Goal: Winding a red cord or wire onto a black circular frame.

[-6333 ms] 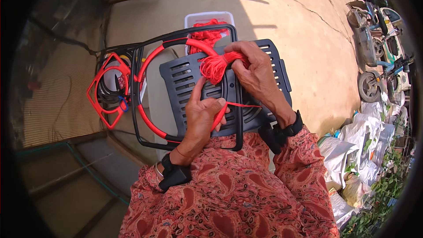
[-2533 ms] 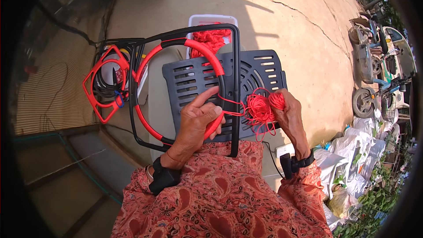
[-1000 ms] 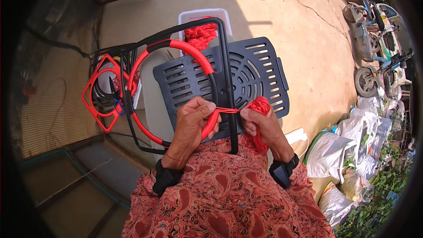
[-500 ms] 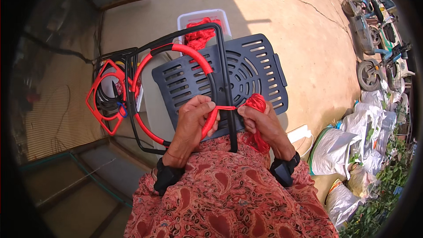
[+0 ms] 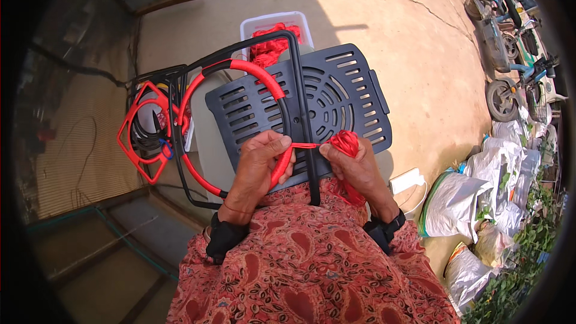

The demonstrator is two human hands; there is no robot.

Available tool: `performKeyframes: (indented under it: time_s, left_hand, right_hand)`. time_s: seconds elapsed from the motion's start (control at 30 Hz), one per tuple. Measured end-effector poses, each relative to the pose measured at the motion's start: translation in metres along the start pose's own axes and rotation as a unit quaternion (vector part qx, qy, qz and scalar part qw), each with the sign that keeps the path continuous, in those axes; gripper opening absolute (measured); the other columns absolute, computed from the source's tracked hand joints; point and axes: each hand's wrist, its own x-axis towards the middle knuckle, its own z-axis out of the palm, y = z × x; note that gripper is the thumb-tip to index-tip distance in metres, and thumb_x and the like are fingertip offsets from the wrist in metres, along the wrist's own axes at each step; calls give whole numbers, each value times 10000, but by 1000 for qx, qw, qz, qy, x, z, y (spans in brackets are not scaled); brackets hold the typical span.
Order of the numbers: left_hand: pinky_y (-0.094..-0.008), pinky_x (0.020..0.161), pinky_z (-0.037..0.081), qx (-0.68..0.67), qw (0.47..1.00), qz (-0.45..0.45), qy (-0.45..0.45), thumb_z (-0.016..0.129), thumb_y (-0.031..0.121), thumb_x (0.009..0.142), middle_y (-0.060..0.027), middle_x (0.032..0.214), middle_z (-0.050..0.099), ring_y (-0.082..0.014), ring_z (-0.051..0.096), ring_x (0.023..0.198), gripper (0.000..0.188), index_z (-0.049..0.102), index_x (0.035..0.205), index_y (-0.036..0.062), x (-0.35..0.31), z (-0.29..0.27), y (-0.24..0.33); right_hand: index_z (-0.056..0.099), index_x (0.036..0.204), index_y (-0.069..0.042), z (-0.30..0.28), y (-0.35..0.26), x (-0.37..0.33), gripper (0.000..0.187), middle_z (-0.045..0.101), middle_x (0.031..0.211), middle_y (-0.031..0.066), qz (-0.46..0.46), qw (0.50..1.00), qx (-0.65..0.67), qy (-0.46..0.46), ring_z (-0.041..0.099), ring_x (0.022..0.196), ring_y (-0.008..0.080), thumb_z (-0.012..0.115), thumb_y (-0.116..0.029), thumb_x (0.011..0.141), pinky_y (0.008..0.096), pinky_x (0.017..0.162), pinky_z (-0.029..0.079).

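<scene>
A large ring (image 5: 264,75), black underneath and partly wrapped in red cord, stands inside a bent black tube frame (image 5: 298,60) close to my body. My left hand (image 5: 259,161) is closed around the ring's near right side, thumb and fingertip pinching the cord there. From that pinch a short red cord (image 5: 306,145) runs taut across the frame's bar to my right hand (image 5: 355,171). My right hand is closed on a bundle of red cord (image 5: 344,141), whose loose strands hang below the palm. Some of my left fingers are hidden behind the ring.
Beneath the ring lies a dark slotted plastic panel (image 5: 360,93). A white bin (image 5: 277,20) of red cord stands beyond it. Left is a red diamond-shaped frame (image 5: 125,129) with black cables. White sacks (image 5: 456,204) and parked scooters (image 5: 504,99) line the right side.
Both hands keep their grips, and the cord stays taut between them. The right hand and its bundle have shifted very slightly left. The whole view has moved a little.
</scene>
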Motion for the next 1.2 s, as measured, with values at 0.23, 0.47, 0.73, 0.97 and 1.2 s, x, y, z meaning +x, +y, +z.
performKeyframes:
  time_s: [0.23,0.47,0.73,0.97,1.2]
  left_hand:
    - [-300,360,425,18,1000,-3,17,590,131,934,-158,690,619,-219,576,447,146,561,869,4,-5,5,0]
    - [-295,352,411,33,998,22,53,596,141,931,-151,675,621,-209,570,436,158,561,881,-5,-5,3,-1]
    - [-300,356,420,20,998,3,63,597,143,929,-166,687,627,-218,574,441,155,573,919,-9,-3,2,-1]
    - [-271,355,418,27,998,9,60,646,94,898,-154,693,637,-193,579,441,147,585,966,-21,-2,4,1]
    - [-257,356,414,38,997,28,60,660,96,891,-134,687,638,-178,577,439,152,589,957,-22,0,2,-2]
  right_hand:
    - [548,711,-71,-4,-8,11,272,461,556,-50,8,999,-51,-8,408,490,49,691,-219,889,244,435,317]
    - [554,708,-67,-5,-14,9,276,462,548,-40,47,997,-45,-34,411,479,56,698,-225,882,250,432,319]
    - [536,678,-75,-5,-5,9,294,457,529,-33,69,996,55,-23,411,450,64,695,-213,883,248,426,321]
    - [541,710,-67,-9,-6,11,301,452,531,-28,64,996,29,-50,410,445,65,683,-247,905,247,426,330]
    - [603,885,-25,-6,-23,10,208,533,646,-22,32,998,29,-46,461,514,59,728,-190,866,236,474,381]
